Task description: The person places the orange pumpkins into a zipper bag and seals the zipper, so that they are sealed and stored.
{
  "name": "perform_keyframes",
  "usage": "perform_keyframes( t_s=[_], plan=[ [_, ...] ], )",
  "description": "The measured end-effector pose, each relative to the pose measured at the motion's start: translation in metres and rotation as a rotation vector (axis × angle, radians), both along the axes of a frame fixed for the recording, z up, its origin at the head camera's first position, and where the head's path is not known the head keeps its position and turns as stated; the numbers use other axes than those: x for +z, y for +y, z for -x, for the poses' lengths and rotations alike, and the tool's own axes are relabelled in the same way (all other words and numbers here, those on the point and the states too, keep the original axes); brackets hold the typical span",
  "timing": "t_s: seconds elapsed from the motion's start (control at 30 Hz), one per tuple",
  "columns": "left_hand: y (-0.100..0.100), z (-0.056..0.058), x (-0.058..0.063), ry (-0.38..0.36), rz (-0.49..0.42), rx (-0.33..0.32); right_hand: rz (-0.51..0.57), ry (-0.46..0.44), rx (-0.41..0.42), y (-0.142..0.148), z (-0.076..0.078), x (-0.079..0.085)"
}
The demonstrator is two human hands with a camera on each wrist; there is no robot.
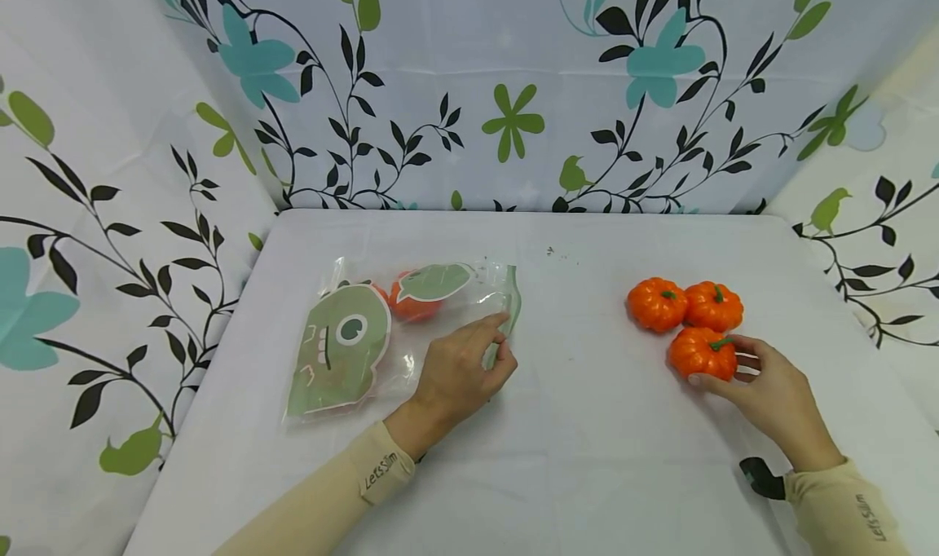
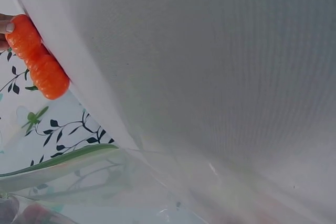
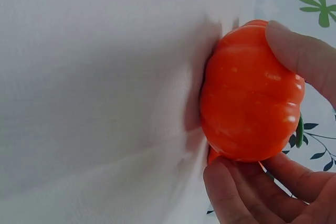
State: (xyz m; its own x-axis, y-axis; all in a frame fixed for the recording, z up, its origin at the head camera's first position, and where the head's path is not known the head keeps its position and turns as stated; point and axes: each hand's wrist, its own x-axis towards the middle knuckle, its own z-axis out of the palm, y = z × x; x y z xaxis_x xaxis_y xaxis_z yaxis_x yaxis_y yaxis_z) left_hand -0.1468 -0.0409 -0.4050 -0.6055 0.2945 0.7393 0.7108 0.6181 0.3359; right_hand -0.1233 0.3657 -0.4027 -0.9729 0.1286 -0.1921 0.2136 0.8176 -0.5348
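Orange pumpkin point(image 1: 700, 355): on table point(image 1: 587, 458), just before rear pumpkins point(image 1: 658, 305) | right hand point(image 1: 778, 397): thumb and fingers bent round pumpkin, grasping | left hand point(image 1: 462, 362): palm down at mouth of bag point(image 1: 359, 348), I cannot tell grip

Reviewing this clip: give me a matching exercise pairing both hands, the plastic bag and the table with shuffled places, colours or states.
Column 1
1. left hand
2. plastic bag
3. right hand
4. table

Column 2
A. fingers and thumb round an orange pumpkin
B. white, underneath everything else listed
C. at a green edge
D. clear, with green prints

Pairs: 1-C, 2-D, 3-A, 4-B
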Motion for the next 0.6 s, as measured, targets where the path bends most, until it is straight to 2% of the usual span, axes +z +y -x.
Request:
perform_keyframes(
  t_s=[0.23,0.43,0.6],
  plan=[
    [0.0,-0.001,0.0,0.003,-0.002,0.0,0.03,-0.036,0.032,-0.006,-0.006,0.003],
    [0.001,-0.001,0.0,-0.007,0.008,0.013,0.178,-0.029,0.109,-0.026,-0.004,0.006],
    [0.002,-0.002,0.001,-0.014,0.011,0.02,0.314,0.003,0.192,-0.054,0.005,0.004]
  ],
)
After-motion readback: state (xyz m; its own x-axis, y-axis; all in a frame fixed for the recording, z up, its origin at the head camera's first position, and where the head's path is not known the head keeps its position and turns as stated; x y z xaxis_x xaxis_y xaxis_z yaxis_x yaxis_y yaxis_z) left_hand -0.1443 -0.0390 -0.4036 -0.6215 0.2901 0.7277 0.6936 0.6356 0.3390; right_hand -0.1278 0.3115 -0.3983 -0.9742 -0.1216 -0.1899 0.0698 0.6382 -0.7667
